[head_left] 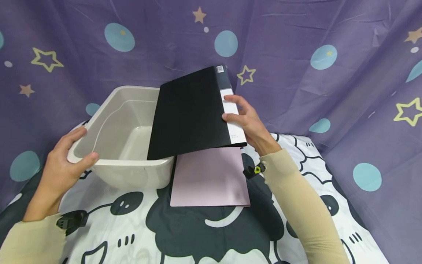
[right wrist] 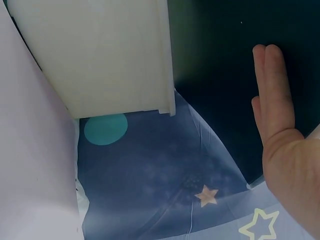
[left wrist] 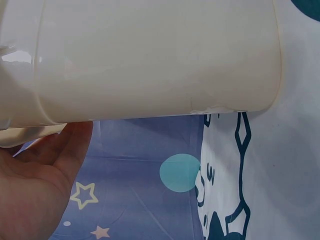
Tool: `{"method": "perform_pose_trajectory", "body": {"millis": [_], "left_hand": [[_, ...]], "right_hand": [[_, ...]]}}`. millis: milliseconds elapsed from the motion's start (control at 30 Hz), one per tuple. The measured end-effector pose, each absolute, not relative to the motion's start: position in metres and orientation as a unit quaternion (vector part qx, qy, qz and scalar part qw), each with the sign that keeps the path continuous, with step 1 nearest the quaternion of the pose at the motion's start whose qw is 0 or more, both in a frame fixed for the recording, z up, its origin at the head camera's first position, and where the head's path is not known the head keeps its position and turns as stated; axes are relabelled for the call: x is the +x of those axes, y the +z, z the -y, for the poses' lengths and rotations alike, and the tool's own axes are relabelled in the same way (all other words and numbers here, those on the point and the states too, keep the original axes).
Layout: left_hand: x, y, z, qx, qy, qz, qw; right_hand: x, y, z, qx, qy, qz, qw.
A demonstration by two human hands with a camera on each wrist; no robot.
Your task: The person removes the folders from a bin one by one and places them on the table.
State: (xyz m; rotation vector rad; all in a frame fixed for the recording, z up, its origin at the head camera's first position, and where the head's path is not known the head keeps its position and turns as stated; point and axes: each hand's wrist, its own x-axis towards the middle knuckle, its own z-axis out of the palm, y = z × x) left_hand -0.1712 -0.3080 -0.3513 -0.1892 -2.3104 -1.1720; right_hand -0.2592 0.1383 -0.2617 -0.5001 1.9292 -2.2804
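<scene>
At the rim's left corner, my left hand (head_left: 64,165) holds a pale grey plastic bin (head_left: 132,170), thumb at the front edge and fingers along the side. The left wrist view shows the bin's wall (left wrist: 160,60) above that hand (left wrist: 40,175). My right hand (head_left: 247,119) grips a black file folder (head_left: 191,113) by its spine, which carries a white label. The folder is tilted, its left part over the bin's opening. In the right wrist view, several fingers (right wrist: 277,95) lie straight against the folder's dark underside (right wrist: 220,65). Below it lies a pale pink folder (head_left: 211,179).
A sheet with black-and-white cartoon print (head_left: 184,242) covers the surface under the bin and pink folder. Behind and at both sides hangs a purple curtain (head_left: 280,33) with stars and blue dots. A dark edge shows along the pink folder's left side.
</scene>
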Motion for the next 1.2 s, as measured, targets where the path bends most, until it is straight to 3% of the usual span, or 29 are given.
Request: {"method": "perform_pose_trajectory", "body": {"millis": [933,1200], "left_hand": [[-0.171,-0.35,0.305,-0.065,-0.433,0.858,0.269],[-0.171,-0.351,0.306,-0.067,-0.435,0.856,0.271]], "right_hand": [[-0.246,-0.263,-0.168,-0.172,-0.781,-0.598,0.058],[-0.242,-0.266,-0.176,-0.178,-0.756,-0.629,0.032]]}}
